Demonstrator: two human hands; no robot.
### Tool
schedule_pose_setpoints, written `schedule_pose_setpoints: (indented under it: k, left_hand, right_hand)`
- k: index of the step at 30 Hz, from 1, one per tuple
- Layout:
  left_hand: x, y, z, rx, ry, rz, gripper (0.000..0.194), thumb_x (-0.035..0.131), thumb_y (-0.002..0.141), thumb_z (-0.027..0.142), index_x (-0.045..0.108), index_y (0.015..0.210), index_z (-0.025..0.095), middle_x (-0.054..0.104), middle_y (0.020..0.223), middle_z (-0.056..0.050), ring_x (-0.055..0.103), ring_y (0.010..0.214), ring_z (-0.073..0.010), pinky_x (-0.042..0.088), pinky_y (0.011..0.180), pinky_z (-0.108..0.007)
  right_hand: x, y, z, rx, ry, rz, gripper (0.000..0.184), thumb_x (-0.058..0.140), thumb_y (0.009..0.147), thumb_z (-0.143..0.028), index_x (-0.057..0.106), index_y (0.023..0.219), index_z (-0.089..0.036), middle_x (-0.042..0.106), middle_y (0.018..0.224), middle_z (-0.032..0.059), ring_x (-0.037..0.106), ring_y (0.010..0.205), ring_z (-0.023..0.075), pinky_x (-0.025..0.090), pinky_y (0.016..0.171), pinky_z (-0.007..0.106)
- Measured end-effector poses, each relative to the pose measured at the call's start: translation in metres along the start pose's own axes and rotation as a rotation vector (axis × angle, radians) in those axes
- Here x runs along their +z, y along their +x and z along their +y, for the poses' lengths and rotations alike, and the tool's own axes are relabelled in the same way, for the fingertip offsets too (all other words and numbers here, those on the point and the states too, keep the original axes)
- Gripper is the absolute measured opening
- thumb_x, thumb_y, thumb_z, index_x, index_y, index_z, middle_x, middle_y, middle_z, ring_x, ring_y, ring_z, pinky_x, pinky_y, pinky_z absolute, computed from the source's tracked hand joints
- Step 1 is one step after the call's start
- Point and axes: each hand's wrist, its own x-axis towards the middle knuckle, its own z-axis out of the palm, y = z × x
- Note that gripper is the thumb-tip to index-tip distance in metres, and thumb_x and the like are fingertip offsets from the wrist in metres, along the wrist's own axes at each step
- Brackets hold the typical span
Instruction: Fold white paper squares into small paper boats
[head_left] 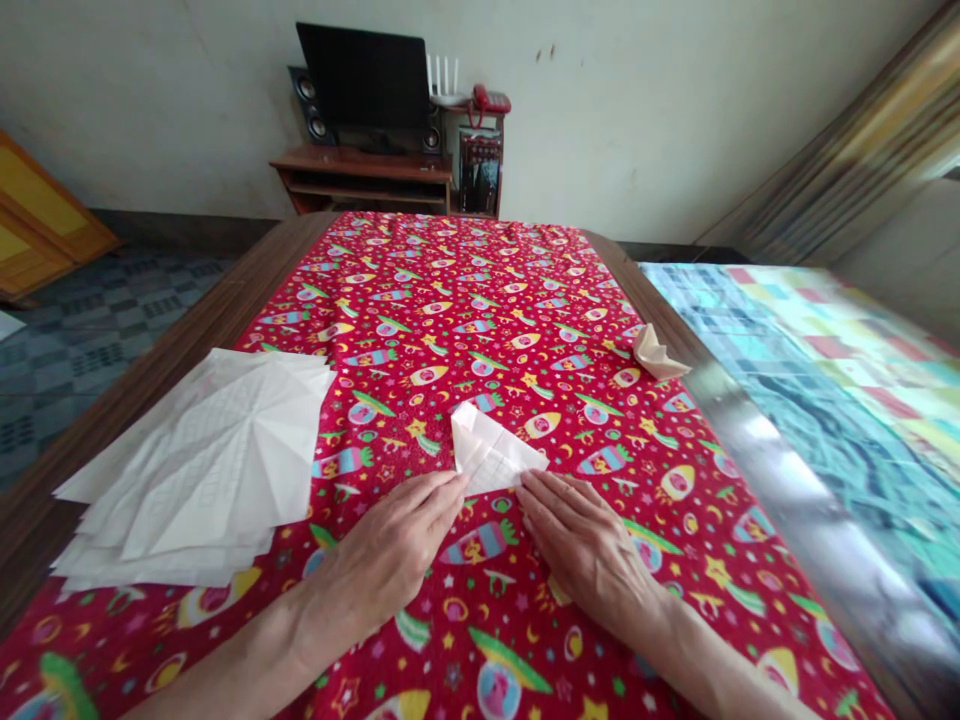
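Observation:
A small folded piece of white paper (491,452), roughly triangular, lies on the red rocket-print cloth (480,300) in front of me. My left hand (390,550) lies flat, its fingertips pressing the paper's near left edge. My right hand (592,545) also rests flat, fingers stretched out and touching the paper's near right corner. Neither hand grips anything.
A stack of creased white paper sheets (202,465) lies at the left of the cloth. A small folded paper boat (656,353) sits near the table's right edge. Beyond the table stand a desk with a monitor (364,80), speakers and a red telephone (491,100). A patterned mat (825,370) lies to the right.

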Motion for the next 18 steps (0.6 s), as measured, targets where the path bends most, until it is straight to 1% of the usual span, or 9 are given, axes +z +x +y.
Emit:
schedule_pose_setpoints:
  k: [2,5,7,9,11,13,14,16,18]
  left_hand:
    - [-0.001,0.014,-0.007,-0.004,-0.104,-0.004,0.035,0.042,0.084,0.005,0.060,0.112,0.013,0.062,0.116,-0.008,0.055,0.107,-0.0205,0.043,0.097,-0.036]
    - [0.000,0.038,-0.021,-0.085,-0.181,-0.035,0.015,0.047,0.089,0.017,0.061,0.087,0.018,0.063,0.092,-0.003,0.058,0.088,-0.0188,0.047,0.084,-0.035]
    - [0.004,0.052,-0.032,-0.078,-0.216,-0.045,0.010,0.052,0.089,0.021,0.058,0.081,0.018,0.061,0.087,-0.002,0.058,0.084,-0.0174,0.047,0.081,-0.033]
    - [0.009,0.061,-0.043,-0.084,-0.266,-0.043,0.007,0.060,0.085,0.025,0.058,0.085,0.019,0.060,0.090,-0.001,0.058,0.087,-0.0174,0.047,0.083,-0.032]
    - [0.015,0.065,-0.053,-0.101,-0.280,0.000,0.030,0.068,0.080,0.029,0.055,0.105,0.019,0.056,0.113,-0.005,0.053,0.108,-0.0219,0.044,0.094,-0.036]
    - [0.021,0.067,-0.063,-0.102,-0.274,0.026,0.064,0.073,0.075,0.034,0.042,0.129,0.019,0.043,0.136,-0.011,0.039,0.128,-0.0260,0.036,0.106,-0.041]
    - [0.023,0.067,-0.067,-0.095,-0.273,0.018,0.076,0.074,0.074,0.035,0.035,0.136,0.020,0.037,0.142,-0.012,0.033,0.133,-0.0268,0.033,0.109,-0.042]
    - [0.027,0.068,-0.073,-0.068,-0.290,-0.026,0.084,0.074,0.074,0.038,0.028,0.142,0.021,0.034,0.143,-0.012,0.031,0.135,-0.0265,0.031,0.110,-0.041]
    - [0.028,0.071,-0.076,-0.040,-0.314,-0.050,0.083,0.074,0.073,0.040,0.030,0.142,0.022,0.038,0.139,-0.010,0.035,0.132,-0.0257,0.033,0.109,-0.040]
  right_hand:
    - [0.001,0.011,0.004,0.056,0.027,0.030,0.021,0.046,0.095,-0.021,0.063,0.105,-0.016,0.068,0.109,0.0093,0.060,0.105,0.0237,0.051,0.087,0.039]
    - [0.006,0.029,0.013,0.177,0.097,0.011,0.018,0.050,0.094,-0.029,0.061,0.084,-0.019,0.066,0.082,0.0051,0.062,0.081,0.0186,0.050,0.072,0.032]
    - [0.009,0.036,0.018,0.267,0.101,0.003,0.017,0.054,0.092,-0.032,0.058,0.081,-0.020,0.062,0.080,0.0045,0.059,0.077,0.0178,0.049,0.069,0.030]
    - [0.011,0.038,0.022,0.315,0.076,0.016,0.014,0.057,0.089,-0.034,0.057,0.088,-0.020,0.061,0.089,0.0065,0.058,0.084,0.0198,0.049,0.074,0.032]
    - [0.012,0.037,0.022,0.342,0.028,0.032,0.023,0.059,0.087,-0.038,0.055,0.099,-0.019,0.058,0.099,0.0099,0.056,0.092,0.0235,0.048,0.078,0.036]
    - [0.011,0.033,0.021,0.377,-0.033,0.024,0.033,0.059,0.086,-0.042,0.053,0.105,-0.016,0.057,0.100,0.0123,0.055,0.092,0.0266,0.049,0.076,0.039]
    - [0.011,0.032,0.020,0.390,-0.062,0.016,0.035,0.058,0.086,-0.044,0.053,0.105,-0.015,0.057,0.097,0.0125,0.055,0.089,0.0271,0.049,0.074,0.039]
    - [0.011,0.030,0.018,0.391,-0.096,0.010,0.033,0.055,0.087,-0.045,0.053,0.102,-0.015,0.057,0.091,0.0118,0.056,0.083,0.0265,0.048,0.070,0.039]
    - [0.012,0.028,0.019,0.366,-0.088,0.029,0.031,0.052,0.089,-0.044,0.052,0.100,-0.016,0.058,0.088,0.0109,0.057,0.080,0.0249,0.048,0.069,0.037]
